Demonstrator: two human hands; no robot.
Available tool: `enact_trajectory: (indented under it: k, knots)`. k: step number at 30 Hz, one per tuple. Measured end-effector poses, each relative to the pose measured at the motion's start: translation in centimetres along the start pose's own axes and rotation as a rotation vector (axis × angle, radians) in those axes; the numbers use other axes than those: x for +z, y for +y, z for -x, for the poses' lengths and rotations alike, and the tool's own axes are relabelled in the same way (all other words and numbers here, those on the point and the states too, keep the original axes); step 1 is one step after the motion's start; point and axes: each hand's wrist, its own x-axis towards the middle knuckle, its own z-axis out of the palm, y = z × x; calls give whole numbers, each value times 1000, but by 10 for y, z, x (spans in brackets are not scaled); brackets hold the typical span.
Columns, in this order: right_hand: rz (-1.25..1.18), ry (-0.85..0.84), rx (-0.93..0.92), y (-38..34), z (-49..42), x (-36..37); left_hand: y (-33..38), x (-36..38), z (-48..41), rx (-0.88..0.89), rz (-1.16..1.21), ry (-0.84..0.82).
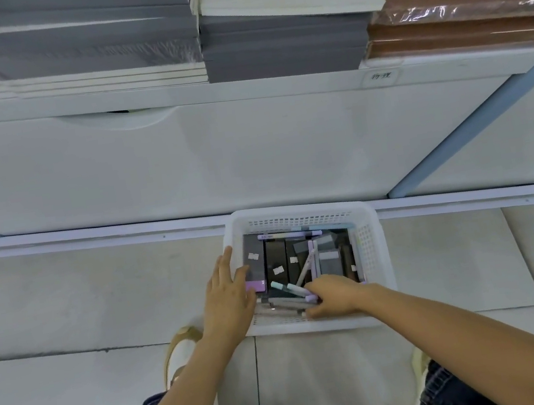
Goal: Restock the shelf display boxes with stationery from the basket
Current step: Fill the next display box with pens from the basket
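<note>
Your right hand (334,294) grips pastel pens (291,289) in a white plastic basket (294,210), lower centre; left hand (230,287) rests straight-fingered on its rim.

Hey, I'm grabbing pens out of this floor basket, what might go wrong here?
The right hand grips several loose pens at once; one may slip and roll across the tiles. The left hand only rests flat at the left rim of the basket, so lifting might drag it.
</note>
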Motion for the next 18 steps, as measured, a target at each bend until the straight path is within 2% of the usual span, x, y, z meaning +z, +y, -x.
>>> enact_trajectory:
  k: [2, 5, 7, 10, 13, 15, 18]
  knots:
    - [-124, 66, -19, 3, 0, -7, 3, -2, 0, -9, 14, 44]
    - [-367, 146, -61, 4, 1, -22, 9, -3, -3, 10, 97, 276]
    - [-475, 193, -90, 2, -1, -29, 17, -6, -6, -40, 293, 332]
    - [-585, 244, -113, -3, -2, -33, 35, -12, -15, -360, 693, 132]
    - [-611, 253, -130, -3, -1, -35, 44, -14, -25, -572, 1050, -144]
    - [-636, 262, -151, -1, 2, -37, 47, -14, -28, -578, 1303, -300]
    - [-638, 234, -179, -1, 7, -36, 57, -9, -30, -362, 1368, -332]
